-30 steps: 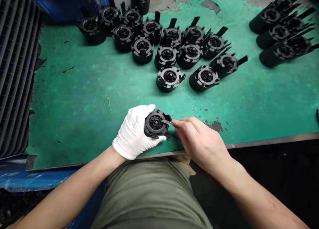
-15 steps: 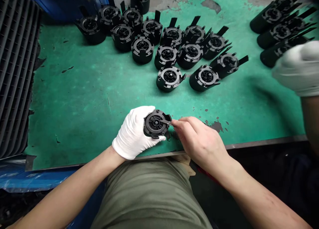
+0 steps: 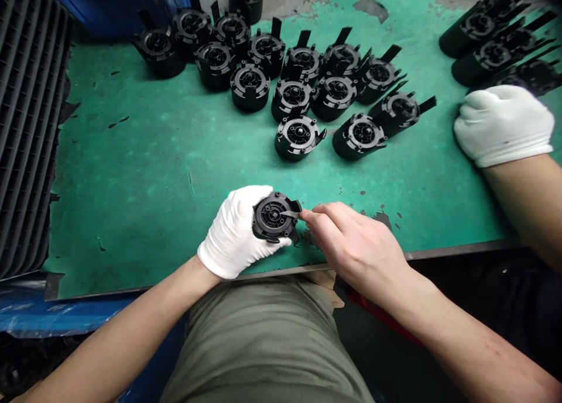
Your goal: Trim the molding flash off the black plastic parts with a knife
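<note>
Clamped with the left hand [image 3: 232,233], in a white glove, around the left side of a round black part [image 3: 274,217], just below the centre of the frame. Pinching a thin metal tool [image 3: 290,214] between the fingertips of the bare right hand [image 3: 355,239], close to the part's right edge, with the tip over the ribbed face near its middle; too small to tell whether touching or just above. No contact visible between the two hands, only around the same part.

Liable to skid across the ribs if pushed at so low a slant, and perhaps to scratch the plastic or run on into the glove, being pointed straight at the left palm. Apt to turn under a sideways push, if held loosely in smooth cloth. Close to the front edge of the desk [image 3: 153,157], so easy to drop off if let slip.

Further out, in the upper middle of the frame, many more black parts [image 3: 298,137], some crowded together: perhaps easily toppled if bumped by a sleeve or elbow. At the right of the frame, another person's gloved hand [image 3: 503,125], curled beside a second cluster [image 3: 478,26]; impossible to tell whether holding anything. Possibly jostled from there, if reached across.
</note>
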`<state>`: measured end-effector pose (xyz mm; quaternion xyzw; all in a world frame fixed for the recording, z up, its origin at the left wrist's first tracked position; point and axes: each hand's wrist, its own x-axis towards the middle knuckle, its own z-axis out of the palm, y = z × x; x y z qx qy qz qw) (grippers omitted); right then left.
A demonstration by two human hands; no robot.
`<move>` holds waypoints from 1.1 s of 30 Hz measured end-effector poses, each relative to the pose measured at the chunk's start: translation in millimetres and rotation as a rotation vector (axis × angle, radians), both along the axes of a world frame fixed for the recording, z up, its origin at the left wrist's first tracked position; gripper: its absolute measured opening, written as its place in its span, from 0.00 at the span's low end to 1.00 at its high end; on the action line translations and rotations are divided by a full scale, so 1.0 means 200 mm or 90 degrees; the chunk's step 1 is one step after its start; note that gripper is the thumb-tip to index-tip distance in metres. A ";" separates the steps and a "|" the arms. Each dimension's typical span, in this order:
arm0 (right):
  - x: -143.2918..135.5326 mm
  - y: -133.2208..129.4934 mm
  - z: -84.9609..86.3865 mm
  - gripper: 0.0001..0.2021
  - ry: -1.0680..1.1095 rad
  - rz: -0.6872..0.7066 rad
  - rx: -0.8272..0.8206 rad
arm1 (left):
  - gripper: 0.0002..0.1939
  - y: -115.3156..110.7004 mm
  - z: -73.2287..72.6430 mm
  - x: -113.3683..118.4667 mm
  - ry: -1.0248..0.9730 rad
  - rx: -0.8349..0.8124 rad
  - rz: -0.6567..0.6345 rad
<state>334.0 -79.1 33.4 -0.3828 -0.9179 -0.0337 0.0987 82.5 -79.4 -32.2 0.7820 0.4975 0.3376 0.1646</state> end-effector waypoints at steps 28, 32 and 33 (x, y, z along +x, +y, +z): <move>0.09 0.12 -0.03 0.08 0.052 0.094 -0.059 | 0.50 0.01 0.02 0.00 -0.006 -0.018 -0.002; 0.14 0.09 -0.08 0.11 0.193 0.050 -0.158 | 0.49 0.01 0.02 0.00 -0.016 -0.007 -0.006; 0.14 0.07 -0.09 0.13 0.214 0.037 -0.177 | 0.49 0.01 0.01 0.00 -0.018 -0.001 -0.008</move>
